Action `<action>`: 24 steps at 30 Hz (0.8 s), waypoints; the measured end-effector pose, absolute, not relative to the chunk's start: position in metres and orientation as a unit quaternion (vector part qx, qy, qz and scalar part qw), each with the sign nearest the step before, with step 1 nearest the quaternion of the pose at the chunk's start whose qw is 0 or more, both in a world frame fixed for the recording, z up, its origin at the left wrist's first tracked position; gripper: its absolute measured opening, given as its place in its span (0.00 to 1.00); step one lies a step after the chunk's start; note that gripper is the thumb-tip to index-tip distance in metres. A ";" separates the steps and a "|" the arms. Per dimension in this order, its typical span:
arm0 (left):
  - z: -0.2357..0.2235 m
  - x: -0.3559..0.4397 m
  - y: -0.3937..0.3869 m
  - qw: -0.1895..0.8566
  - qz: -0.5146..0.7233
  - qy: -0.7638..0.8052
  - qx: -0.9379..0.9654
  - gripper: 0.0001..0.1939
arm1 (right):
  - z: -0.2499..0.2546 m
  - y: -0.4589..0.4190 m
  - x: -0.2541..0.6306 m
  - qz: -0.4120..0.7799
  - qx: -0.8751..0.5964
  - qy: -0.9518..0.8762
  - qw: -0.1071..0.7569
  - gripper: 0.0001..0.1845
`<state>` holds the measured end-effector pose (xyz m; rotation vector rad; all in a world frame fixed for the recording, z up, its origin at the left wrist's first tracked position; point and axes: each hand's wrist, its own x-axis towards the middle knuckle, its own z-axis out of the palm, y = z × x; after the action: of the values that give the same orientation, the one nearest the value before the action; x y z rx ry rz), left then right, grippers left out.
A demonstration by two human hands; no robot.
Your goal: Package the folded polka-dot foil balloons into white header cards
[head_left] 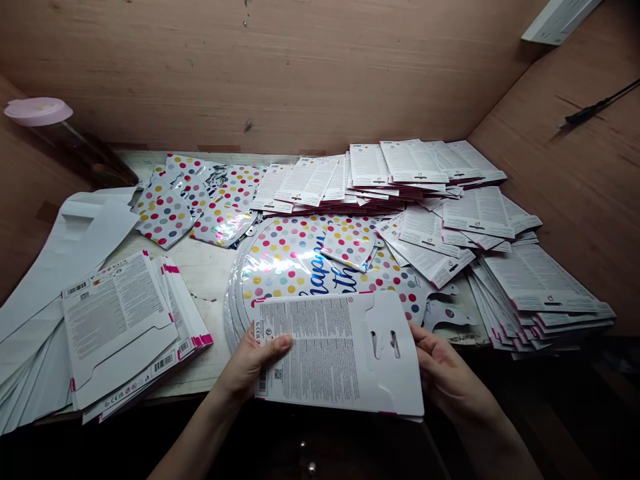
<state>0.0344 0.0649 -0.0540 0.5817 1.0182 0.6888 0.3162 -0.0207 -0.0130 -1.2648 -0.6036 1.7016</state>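
Note:
A white printed cardboard sleeve (320, 353) with pink edges and two hang-hole slots at its right end is held level in front of me. My left hand (255, 360) grips its left end, thumb on top and fingers underneath. At the right end, my right hand (443, 367) holds the edge, with some fingers hidden behind the card. Just beyond lies a stack of round foil balloons (280, 260) with coloured dots and blue lettering. On top of that stack rests a folded dotted foil balloon (349, 243).
More folded foil balloons (167, 207) lie at the back left. Flat sleeves (117, 320) are stacked at left, beside white paper sheets (75, 247). Piles of sleeves (540, 277) cover the right side. A pink-lidded bottle (40, 112) stands in the left corner; wooden panels (300, 73) enclose the table.

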 end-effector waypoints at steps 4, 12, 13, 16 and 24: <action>-0.052 0.033 0.068 0.810 0.276 0.460 0.238 0.41 | -0.003 -0.022 0.323 0.646 -0.518 -0.355 0.432 0.22; -0.039 0.023 0.073 0.811 0.240 0.457 0.277 0.35 | 0.016 -0.027 0.335 0.512 -0.560 -0.570 0.317 0.24; -0.038 0.024 0.073 0.810 0.239 0.455 0.283 0.35 | 0.016 -0.028 0.336 0.529 -0.556 -0.558 0.315 0.24; -0.036 0.027 0.074 0.810 0.240 0.448 0.292 0.36 | 0.016 -0.030 0.339 0.636 -0.518 -0.478 0.314 0.23; -0.036 0.034 0.073 0.811 0.240 0.436 0.307 0.36 | 0.013 -0.031 0.340 0.702 -0.515 -0.364 0.330 0.17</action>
<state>0.0339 0.0730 -0.0363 0.6569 0.9308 0.5137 0.3402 -0.0306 0.0131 -1.3472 -0.9510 1.8365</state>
